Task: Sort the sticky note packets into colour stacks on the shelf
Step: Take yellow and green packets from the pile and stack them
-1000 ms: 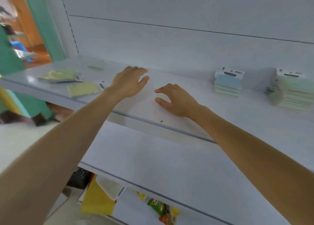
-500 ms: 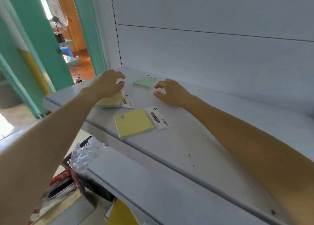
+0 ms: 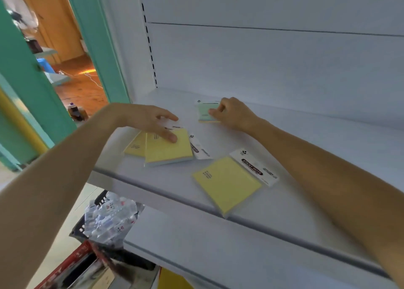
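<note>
Right hand (image 3: pixel 235 114) pinches green packet (image 3: pixel 205 111); left hand (image 3: pixel 150 118), straight-fingered, touches yellow packet (image 3: pixel 168 152); nearest header (image 3: pixel 253 167) reads "STICKY NOTE".

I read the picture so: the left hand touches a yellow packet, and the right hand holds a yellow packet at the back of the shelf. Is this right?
Not fully. The right hand holds a green packet, not a yellow one, as the head view shows. The rest is right: the left hand touches a yellow packet, and the green packet is at the back of the shelf.
</note>
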Available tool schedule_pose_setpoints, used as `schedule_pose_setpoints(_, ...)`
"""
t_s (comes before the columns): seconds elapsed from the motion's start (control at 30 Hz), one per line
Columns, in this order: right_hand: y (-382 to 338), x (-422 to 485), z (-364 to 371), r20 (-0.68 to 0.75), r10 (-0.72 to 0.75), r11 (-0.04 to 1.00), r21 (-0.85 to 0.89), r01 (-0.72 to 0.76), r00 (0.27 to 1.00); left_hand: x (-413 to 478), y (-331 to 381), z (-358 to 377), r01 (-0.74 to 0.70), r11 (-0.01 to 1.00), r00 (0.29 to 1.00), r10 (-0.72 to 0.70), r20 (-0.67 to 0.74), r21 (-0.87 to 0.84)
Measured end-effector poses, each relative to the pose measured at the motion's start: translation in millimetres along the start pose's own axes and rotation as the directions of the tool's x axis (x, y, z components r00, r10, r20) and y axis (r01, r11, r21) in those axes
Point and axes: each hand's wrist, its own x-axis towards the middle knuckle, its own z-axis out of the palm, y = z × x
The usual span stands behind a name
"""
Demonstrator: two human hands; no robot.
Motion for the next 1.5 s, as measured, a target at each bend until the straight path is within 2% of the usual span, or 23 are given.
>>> schedule_pose_setpoints(0.1, -7, -2, 3, -0.022, 0.127, 0.991, -0.046, -0.128, 0.992, 7, -7, 0, -0.088, 0.996, 0.992, 0.090, -0.083, 0.033)
schedule_pose_setpoints(0.17, -8, -6, 3, 0.004, 0.188, 0.982, 0.012, -0.188, 0.982, 11, -7, 0, -0.138, 0.990, 0.983, 0.141, -0.115, 0.040)
schedule_pose_setpoints(0.27, -5, -17, -1, -0.023, 0.207, 0.974, 0.100, -0.203, 0.978, 27, -7, 2, -0.210, 0.977, 0.967, 0.212, -0.141, 0.031)
schedule_pose_setpoints(0.43, 3, -44, -10, -0.203, 0.296, 0.936, 0.259, -0.240, 0.933, 54, 5, 12, -0.299, 0.954, 0.908, 0.287, -0.304, 0.006)
schedule_pose_setpoints(0.6, 18, -57, -16, -0.259, 0.415, 0.857, 0.433, -0.279, 0.873, 64, 13, 25, -0.401, 0.895, 0.815, 0.250, -0.523, -0.196)
schedule_pose_setpoints(0.7, 22, -52, -17, -0.284, 0.435, 0.822, 0.513, -0.248, 0.854, 62, 12, 22, -0.480, 0.791, 0.773, 0.177, -0.609, -0.380)
schedule_pose_setpoints(0.8, 22, -51, -20, -0.334, 0.450, 0.791, 0.579, -0.197, 0.828, 58, 10, 17, -0.515, 0.667, 0.785, 0.114, -0.609, -0.539)
schedule_pose_setpoints(0.87, 22, -52, -23, -0.358, 0.433, 0.802, 0.572, -0.172, 0.827, 57, 9, 13, -0.510, 0.629, 0.800, 0.096, -0.593, -0.586)
schedule_pose_setpoints(1.0, 25, -58, -34, -0.359, 0.406, 0.812, 0.563, -0.152, 0.840, 53, 17, 6, -0.495, 0.632, 0.814, 0.098, -0.572, -0.597)
schedule_pose_setpoints(1.2, 47, -93, -61, -0.383, 0.425, 0.798, 0.586, -0.140, 0.820, 38, 59, -10, -0.455, 0.700, 0.855, 0.169, -0.491, -0.551)
schedule_pose_setpoints(1.33, 80, -144, -83, -0.399, 0.469, 0.788, 0.592, -0.169, 0.788, 36, 115, 3, -0.500, 0.705, 0.843, 0.264, -0.468, -0.503)
schedule_pose_setpoints(1.5, 136, -233, -118, -0.423, 0.504, 0.800, 0.557, -0.223, 0.753, 28, 225, 38, -0.567, 0.649, 0.820, 0.391, -0.417, -0.507)
